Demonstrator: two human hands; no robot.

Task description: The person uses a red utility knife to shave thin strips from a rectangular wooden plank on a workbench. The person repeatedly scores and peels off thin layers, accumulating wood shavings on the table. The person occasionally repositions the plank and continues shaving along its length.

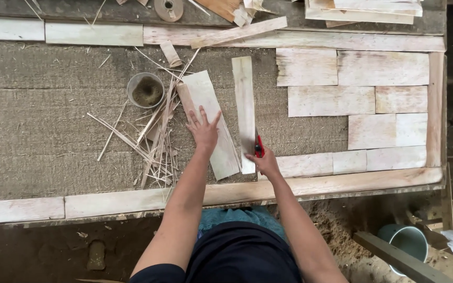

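Observation:
My left hand (203, 129) lies flat, fingers spread, on a pale thin sheet (209, 112) that rests at a slant on the grey matted surface. My right hand (265, 161) grips a red-handled cutter (258, 146), its blade blurred against the right edge of a narrow upright pale strip (244, 105). The strip stands just right of the slanted sheet, their lower ends close together near my hands.
A small round pot (146, 89) of brownish paste sits left of the sheet, with several thin trimmed slivers (150, 139) scattered beside it. Pale rectangular pieces (381, 99) are laid like tiles at the right. A pale border strip (342, 182) frames the mat. A teal bucket (407, 241) stands lower right.

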